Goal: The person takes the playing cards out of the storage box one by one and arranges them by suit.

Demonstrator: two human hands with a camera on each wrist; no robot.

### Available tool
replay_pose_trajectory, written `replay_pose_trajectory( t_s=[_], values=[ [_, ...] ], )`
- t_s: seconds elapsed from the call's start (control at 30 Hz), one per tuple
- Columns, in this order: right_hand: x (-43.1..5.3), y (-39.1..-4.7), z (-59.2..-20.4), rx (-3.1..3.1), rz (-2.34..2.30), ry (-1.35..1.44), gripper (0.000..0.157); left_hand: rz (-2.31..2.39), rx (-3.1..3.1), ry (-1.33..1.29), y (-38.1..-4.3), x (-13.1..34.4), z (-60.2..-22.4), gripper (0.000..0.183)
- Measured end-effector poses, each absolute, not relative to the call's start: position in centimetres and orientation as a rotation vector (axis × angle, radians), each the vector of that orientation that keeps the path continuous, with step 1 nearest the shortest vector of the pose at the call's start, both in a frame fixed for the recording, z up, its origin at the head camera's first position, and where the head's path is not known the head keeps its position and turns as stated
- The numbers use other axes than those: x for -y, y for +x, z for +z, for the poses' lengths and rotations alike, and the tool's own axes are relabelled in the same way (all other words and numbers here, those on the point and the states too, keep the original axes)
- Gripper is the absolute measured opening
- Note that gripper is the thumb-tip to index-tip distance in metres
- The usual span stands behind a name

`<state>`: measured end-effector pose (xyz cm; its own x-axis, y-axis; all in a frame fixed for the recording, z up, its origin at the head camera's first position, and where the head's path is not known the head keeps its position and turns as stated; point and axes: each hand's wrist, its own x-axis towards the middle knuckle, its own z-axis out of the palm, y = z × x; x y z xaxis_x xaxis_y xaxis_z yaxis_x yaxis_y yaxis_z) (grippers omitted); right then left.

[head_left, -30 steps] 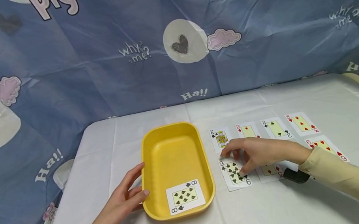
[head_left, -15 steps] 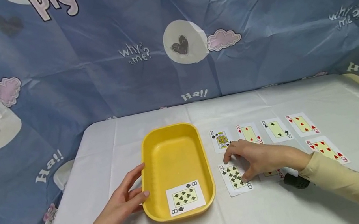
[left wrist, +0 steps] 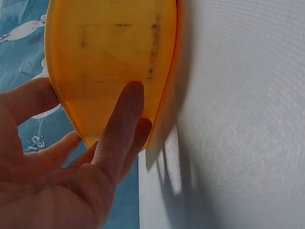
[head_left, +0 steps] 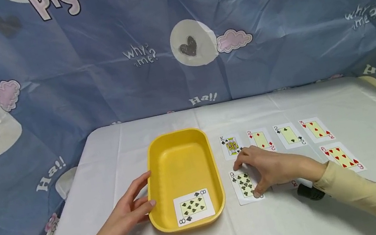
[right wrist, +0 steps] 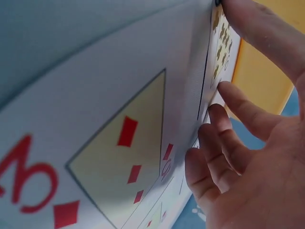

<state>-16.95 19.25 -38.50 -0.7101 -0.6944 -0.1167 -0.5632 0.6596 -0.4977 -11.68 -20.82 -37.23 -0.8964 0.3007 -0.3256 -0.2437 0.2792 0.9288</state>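
My left hand holds the left side of a yellow plastic tray, its thumb over the rim and other fingers against the outer wall, as the left wrist view shows. Inside the tray lies an eight of spades card. To the tray's right, my right hand spans a nine of clubs card, index finger at the top edge and thumb on the lower right corner. That card rests flat or nearly flat on the table. Under the right palm a diamonds card is partly hidden.
Behind the right hand, a king of spades, a two of diamonds, a two of clubs and a three of hearts form a row. A six of hearts lies by the right forearm. A patterned blue cloth hangs behind the table.
The right hand's index finger and thumb have spread over the nine of clubs, and the card has slid slightly toward the near edge. The left hand and tray stay put.
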Motion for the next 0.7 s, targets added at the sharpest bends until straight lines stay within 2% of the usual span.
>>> replay_pose_trajectory(
  t_s=[0.2,0.57,0.7],
  values=[
    [-19.0,-17.2,-38.3,-2.502,-0.658,-1.002,0.068,1.671,-2.087,0.089,-11.6,21.0,-37.3,0.068],
    [-18.9,-16.2,-38.0,-2.567,-0.555,-1.011,0.089,1.668,-2.088,0.08,-11.7,21.0,-37.3,0.068],
    [-18.5,-15.4,-38.1,-2.617,-0.513,-1.02,0.088,1.67,-2.097,0.083,-11.7,21.0,-37.3,0.067]
  ],
)
